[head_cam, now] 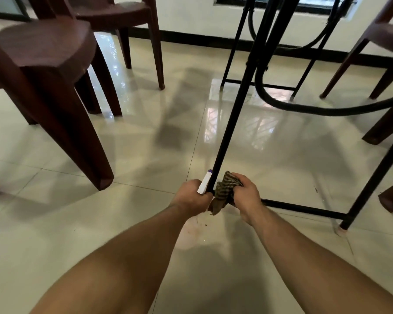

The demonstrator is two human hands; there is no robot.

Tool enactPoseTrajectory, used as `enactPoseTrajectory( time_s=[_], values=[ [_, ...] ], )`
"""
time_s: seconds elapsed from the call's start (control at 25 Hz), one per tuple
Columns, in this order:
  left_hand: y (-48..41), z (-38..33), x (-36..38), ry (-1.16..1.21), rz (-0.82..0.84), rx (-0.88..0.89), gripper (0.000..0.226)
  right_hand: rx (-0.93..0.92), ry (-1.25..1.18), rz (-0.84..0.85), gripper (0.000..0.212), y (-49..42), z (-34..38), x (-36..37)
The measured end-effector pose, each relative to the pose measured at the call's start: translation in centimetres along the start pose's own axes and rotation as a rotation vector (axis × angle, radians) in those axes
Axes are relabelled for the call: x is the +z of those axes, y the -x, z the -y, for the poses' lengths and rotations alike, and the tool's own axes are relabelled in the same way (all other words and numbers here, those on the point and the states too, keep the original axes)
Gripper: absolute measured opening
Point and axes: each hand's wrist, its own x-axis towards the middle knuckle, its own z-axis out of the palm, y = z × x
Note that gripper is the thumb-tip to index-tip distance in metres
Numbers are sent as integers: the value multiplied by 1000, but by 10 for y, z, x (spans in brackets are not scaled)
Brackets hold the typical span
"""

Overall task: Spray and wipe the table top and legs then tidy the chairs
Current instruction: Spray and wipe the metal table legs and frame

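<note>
I look low under the table at its thin black metal legs. My left hand [192, 196] grips a white spray bottle with a purple tip [205, 182], held right beside the foot of the near black leg [234, 114]. My right hand [245, 194] grips a bunched brown striped cloth [226, 189] pressed against the bottom of that same leg, where it meets the low black crossbar [304, 208]. The table top is out of view.
Dark brown plastic chairs stand at the left [45, 64] and behind it [127, 14]; more chair legs show at the right [381, 125]. A black hose [304, 107] loops under the table. Another table leg [372, 180] stands at the right on a glossy tiled floor.
</note>
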Motion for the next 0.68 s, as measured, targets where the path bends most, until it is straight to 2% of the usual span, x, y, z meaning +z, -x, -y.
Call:
enactPoseTrajectory(
  time_s=[0.16, 0.32, 0.4, 0.56, 0.68],
  values=[
    [31, -51, -15, -290, 9, -3, 22, -48, 346, -55, 46, 36, 56, -39],
    [101, -151, -42, -566, 46, 123, 27, -12, 353, -55, 44, 112, 135, -85],
    [139, -192, -54, -507, 83, 170, 30, 26, 346, -48, 37, 159, 167, -100],
    [220, -291, -84, -456, 312, 12, 45, 195, 205, -128, 24, 265, 243, -130],
    [276, -363, -110, -364, 414, -20, 54, 226, 232, -159, 31, 341, 297, -152]
  ],
)
